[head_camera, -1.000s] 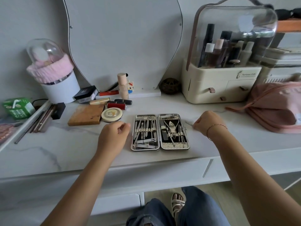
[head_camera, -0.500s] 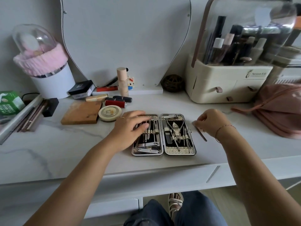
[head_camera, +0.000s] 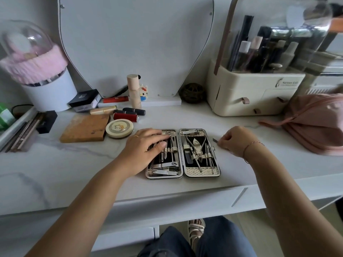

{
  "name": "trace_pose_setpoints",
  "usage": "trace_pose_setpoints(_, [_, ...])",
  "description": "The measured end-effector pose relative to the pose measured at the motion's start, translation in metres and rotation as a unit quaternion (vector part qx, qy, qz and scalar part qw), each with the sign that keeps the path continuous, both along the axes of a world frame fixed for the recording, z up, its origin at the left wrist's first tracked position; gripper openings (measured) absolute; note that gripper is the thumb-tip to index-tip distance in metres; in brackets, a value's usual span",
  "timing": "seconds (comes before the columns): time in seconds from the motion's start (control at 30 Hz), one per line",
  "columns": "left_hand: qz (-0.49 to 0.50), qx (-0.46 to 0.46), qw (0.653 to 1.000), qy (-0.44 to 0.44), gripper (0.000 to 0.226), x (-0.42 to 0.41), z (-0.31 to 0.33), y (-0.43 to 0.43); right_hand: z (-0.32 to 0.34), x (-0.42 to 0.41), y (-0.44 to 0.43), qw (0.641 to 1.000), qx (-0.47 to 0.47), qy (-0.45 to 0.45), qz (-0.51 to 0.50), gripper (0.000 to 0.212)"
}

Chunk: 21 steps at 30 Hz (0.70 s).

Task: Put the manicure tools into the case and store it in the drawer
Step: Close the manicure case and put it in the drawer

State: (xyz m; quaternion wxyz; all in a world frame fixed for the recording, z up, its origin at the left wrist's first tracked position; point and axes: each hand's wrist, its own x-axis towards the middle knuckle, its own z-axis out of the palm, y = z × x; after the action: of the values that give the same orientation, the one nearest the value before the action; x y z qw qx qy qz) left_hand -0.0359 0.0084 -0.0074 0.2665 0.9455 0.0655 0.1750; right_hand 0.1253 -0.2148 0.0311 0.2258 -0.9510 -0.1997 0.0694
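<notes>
Fingers (head_camera: 157, 134) of the left hand (head_camera: 144, 149) lie straight, pressing the left half of the open silver manicure case (head_camera: 202, 171), mid-near on the white marbled tabletop (head_camera: 74, 164). The right hand (head_camera: 236, 140) pinches a slim steel tool (head_camera: 215, 140) just right of it. Probably light, stiff, slippery: hold it mid-shaft.

gold ring (head_camera: 136, 136) on left hand (head_camera: 146, 148), thin bracelet (head_camera: 249, 145) on right wrist (head_camera: 257, 152), blue jeans (head_camera: 167, 243), pale strappy sandal (head_camera: 195, 229)
</notes>
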Motion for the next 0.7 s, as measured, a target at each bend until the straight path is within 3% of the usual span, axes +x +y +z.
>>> trace_pose_setpoints(0.1, [0.001, -0.007, 1.000, 0.002, 0.059, 0.000, 0.000, 0.000, 0.004, 0.000, 0.000, 0.999, 0.036, -0.014, 0.014, 0.026])
trace_pose_setpoints(0.17, [0.006, -0.012, 1.000, 0.001, 0.057, 0.001, 0.001, -0.001, 0.013, -0.007, 0.009, 0.985, 0.168, 0.029, 0.038, 0.021])
trace_pose_setpoints(0.27, [0.012, -0.027, 1.000, 0.001, 0.046, 0.001, 0.003, -0.002, 0.025, -0.025, 0.038, 0.907, 0.356, 0.207, 0.087, 0.005])
trace_pose_setpoints(0.4, [0.007, -0.033, 0.999, -0.012, 0.032, 0.000, 0.004, -0.002, 0.019, -0.034, 0.083, 0.883, 0.364, 0.270, 0.117, 0.009])
trace_pose_setpoints(0.7, [0.005, -0.032, 0.999, -0.031, 0.028, 0.000, 0.004, 0.000, 0.015, -0.021, 0.109, 0.924, 0.254, 0.260, 0.119, 0.013])
